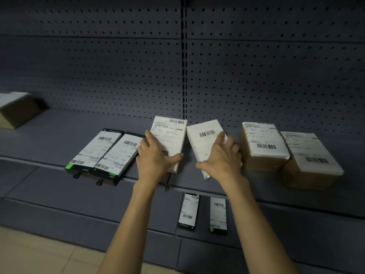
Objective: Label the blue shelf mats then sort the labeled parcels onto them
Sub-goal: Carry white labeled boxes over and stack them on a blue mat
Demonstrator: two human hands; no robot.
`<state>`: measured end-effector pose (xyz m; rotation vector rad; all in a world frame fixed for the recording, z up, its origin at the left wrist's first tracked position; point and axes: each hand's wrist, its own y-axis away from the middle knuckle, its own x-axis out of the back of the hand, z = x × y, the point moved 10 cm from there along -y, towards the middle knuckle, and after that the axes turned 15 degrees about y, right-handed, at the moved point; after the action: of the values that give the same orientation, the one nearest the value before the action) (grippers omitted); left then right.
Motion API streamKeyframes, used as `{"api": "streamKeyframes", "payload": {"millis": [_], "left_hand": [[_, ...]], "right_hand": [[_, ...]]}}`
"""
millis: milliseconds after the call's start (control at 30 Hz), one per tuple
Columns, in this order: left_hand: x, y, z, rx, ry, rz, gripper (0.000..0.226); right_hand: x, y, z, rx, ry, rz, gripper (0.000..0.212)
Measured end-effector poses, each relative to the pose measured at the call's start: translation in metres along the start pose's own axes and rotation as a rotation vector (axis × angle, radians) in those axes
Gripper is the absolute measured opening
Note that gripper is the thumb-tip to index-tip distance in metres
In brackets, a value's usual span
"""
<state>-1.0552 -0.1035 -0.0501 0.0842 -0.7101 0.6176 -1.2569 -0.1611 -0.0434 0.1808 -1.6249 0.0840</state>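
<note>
Two parcels, one under each hand

Both lie on the blue shelf mat point(59, 139). The left hand point(156, 157) grips the left white parcel point(169, 135) at its 7 o'clock corner. The right hand point(221, 157) grips the right white parcel point(203, 139) at 5 o'clock. Both carry barcode labels.

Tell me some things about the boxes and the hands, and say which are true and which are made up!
1. Each hand holds a white parcel. True: the left hand grips one white parcel, the right hand another.
2. Two brown boxes sit right of the hands. True: one brown box and a second brown box stand side by side.
3. The lower shelf holds five packs. False: only two flat packs lie there.
4. The wall behind is smooth. False: the back panel is full of holes.
</note>
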Motion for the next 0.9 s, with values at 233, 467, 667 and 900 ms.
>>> {"api": "streamKeyframes", "payload": {"millis": [233, 467, 667, 900], "left_hand": [[0.088, -0.002, 0.001, -0.131, 0.115, 0.293, 0.134], [0.172, 0.021, -0.048, -0.123, 0.25, 0.469, 0.117], [0.278, 0.055, -0.117, -0.069, 0.208, 0.689, 0.116], [0.413, 0.103, -0.218, 0.062, 0.131, 0.89, 0.125]], "right_hand": [[0.05, 0.01, -0.052, 0.163, -0.262, 0.309, 0.136], [0.063, 0.023, -0.138, 0.317, -0.431, 0.344, 0.139], [0.072, 0.067, -0.262, 0.558, -0.505, 0.343, 0.136], [0.068, 0.148, -0.422, 0.773, -0.515, 0.318, 0.134]]}}
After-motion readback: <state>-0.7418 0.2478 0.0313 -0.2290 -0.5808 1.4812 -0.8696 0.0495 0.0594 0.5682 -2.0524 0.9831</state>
